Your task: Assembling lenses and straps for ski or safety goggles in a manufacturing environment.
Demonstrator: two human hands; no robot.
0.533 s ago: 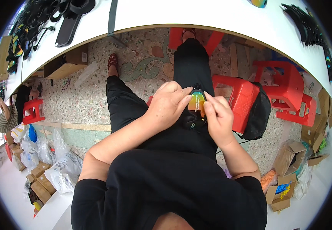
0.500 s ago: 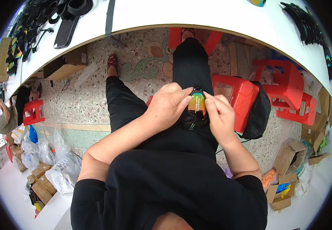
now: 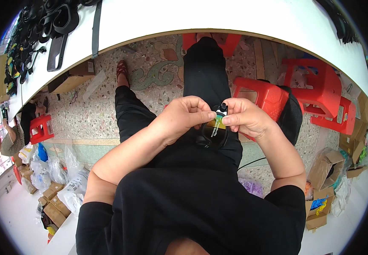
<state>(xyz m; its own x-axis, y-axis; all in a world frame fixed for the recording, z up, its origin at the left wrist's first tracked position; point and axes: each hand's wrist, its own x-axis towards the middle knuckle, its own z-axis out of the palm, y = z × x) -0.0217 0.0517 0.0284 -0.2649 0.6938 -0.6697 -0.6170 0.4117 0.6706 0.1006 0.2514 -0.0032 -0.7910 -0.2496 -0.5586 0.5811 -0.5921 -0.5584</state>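
The black, yellow-panelled goggle-like piece point(image 3: 214, 134) sits over the lap point(image 3: 231, 155), its long axis pointing away from the body. Left hand point(image 3: 187, 117) and right hand point(image 3: 247, 118) pinch its far end from opposite sides; the counter point(image 3: 184, 15) stands beyond.

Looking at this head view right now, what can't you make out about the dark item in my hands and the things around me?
All in the head view:
Dark item: upper side edges, covered by your left hand and right hand.
Black bag: partly hidden behind the red stool.
Black pieces, upper right: cut off by the top edge.
Person, far left: too small and blurred.
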